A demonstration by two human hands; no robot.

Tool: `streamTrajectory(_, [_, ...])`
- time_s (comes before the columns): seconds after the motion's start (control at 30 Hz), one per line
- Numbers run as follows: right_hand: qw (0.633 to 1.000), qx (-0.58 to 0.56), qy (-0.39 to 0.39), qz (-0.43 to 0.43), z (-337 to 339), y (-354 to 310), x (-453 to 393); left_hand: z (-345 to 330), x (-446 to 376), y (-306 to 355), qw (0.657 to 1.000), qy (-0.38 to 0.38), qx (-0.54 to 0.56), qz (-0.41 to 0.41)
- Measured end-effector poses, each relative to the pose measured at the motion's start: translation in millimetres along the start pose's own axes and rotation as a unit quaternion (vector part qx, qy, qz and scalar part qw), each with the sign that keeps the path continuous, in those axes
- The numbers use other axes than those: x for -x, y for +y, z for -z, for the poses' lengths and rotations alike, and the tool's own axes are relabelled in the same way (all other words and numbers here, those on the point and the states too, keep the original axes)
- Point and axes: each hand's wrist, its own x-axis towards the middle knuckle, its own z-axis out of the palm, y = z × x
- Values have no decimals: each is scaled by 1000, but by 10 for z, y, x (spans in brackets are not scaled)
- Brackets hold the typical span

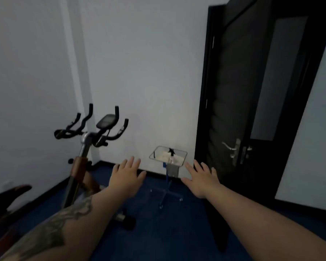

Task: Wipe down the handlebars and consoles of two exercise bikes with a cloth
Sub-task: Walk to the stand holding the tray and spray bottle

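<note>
An exercise bike stands at the left by the white wall, with black multi-grip handlebars (73, 131) and a dark oval console (106, 121) on its stem. A small wheeled stand carries a tray (152, 155) holding a pale cloth (163, 156) and a spray bottle (171, 153). My left hand (126, 178) and my right hand (201, 180) are stretched forward, palms down, fingers spread, holding nothing. Both hover in front of the tray, one on each side of it, without touching it.
A dark saddle-like part (9, 194) of a bike shows at the lower left edge. A black door (239, 91) with a metal lever handle (231, 147) stands open at the right. The floor is blue carpet (167, 232).
</note>
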Motion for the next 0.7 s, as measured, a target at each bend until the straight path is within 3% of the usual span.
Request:
streamTrajectory(0.3, [997,8,-75,-11,-821,-75,-112,-1035,-10,-215,992,-116,-38,-23])
streamTrajectory(0.57, [993,-30,-103,-55,-1159,587,-925,-1691,-830,163,989,-143,-17,-28])
streamTrajectory(0.7, [990,-17,-136,-36,-1517,997,-1317,-2158,-1158,354,984,-181,8,4])
